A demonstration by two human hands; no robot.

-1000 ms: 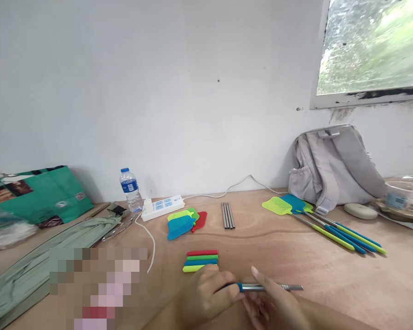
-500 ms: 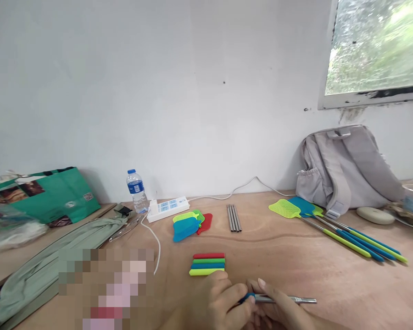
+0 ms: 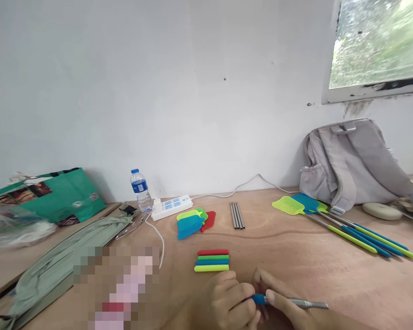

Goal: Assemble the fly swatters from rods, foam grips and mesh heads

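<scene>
Left hand (image 3: 232,300): fingers curled tight around slim blue cylindrical handle (image 3: 259,299) | right hand (image 3: 291,310): thumb and fingers pinching silver metal tube (image 3: 309,303), in line with handle | both pieces: view's five o'clock | red, green, blue, yellow-green cylinders (image 3: 212,262): ten o'clock from hands

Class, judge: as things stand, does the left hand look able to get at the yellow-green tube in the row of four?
Probably yes: nothing visible blocks the left hand from the yellow-green tube, though it grips a blue handle.
</scene>
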